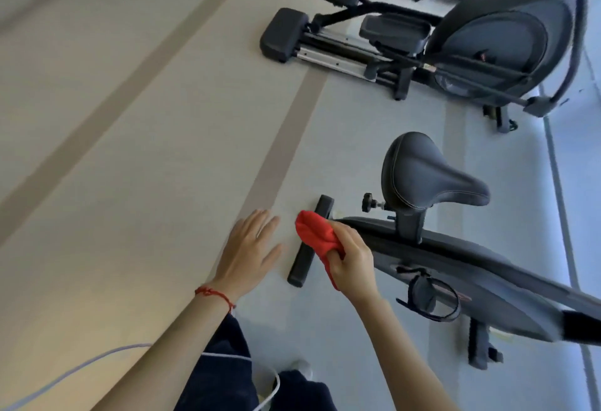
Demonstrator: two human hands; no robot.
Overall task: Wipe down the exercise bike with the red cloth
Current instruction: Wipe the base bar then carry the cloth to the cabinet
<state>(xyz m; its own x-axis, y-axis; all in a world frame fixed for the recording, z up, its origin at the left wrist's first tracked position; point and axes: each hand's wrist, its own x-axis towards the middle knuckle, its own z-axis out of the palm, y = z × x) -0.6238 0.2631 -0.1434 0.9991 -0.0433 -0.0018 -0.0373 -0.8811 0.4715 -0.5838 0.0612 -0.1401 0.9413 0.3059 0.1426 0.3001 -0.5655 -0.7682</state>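
A dark grey exercise bike point(455, 258) stands at the right, with a black saddle point(422, 173) on top and a black rear floor bar point(309, 248) at its back end. My right hand point(353, 261) holds a bunched red cloth point(317, 233) against the rear end of the bike's body, just above the floor bar. My left hand point(250, 248) hovers to the left of the cloth, fingers spread, palm down, holding nothing. A red string bracelet is on my left wrist.
Two elliptical trainers point(422, 43) stand beyond the bike at the upper right. A bike pedal with strap point(429, 297) sticks out toward me. A white cable point(97, 362) runs by my dark-trousered legs. The pale floor with brown stripes stretches to the left.
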